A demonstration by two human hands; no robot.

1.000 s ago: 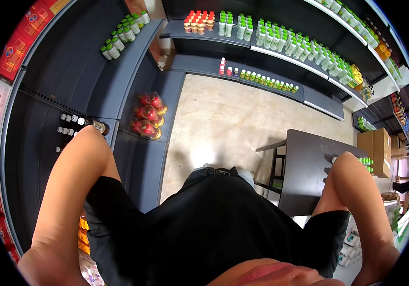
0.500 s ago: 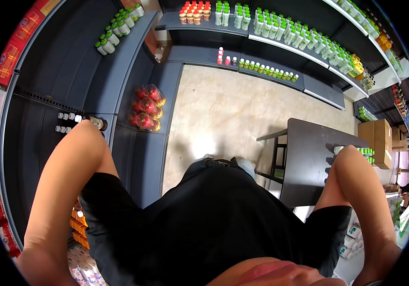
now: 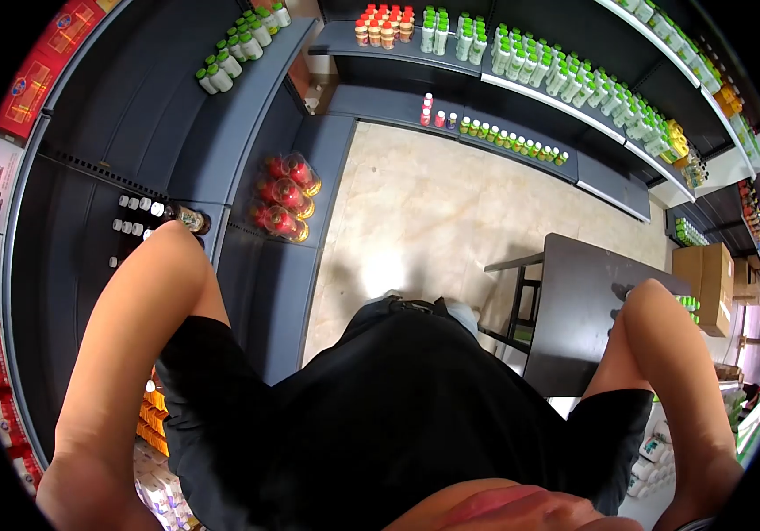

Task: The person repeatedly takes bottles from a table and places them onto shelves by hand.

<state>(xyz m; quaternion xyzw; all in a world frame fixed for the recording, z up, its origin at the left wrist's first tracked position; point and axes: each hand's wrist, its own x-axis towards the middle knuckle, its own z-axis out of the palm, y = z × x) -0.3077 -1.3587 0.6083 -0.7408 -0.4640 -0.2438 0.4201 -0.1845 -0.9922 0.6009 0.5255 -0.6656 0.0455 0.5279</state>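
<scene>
- Head view: the left hand [image 3: 88, 500] is cut off at the lower-left edge; its opening and hold cannot be told.
- Pale packs with purple patterning [image 3: 163, 491] appear nearest it, beside the bare left forearm [image 3: 123, 345].
- The right hand [image 3: 707, 496], cut off lower right, is equally unreadable; white containers with green markings [image 3: 652, 462] appear nearest it.
</scene>
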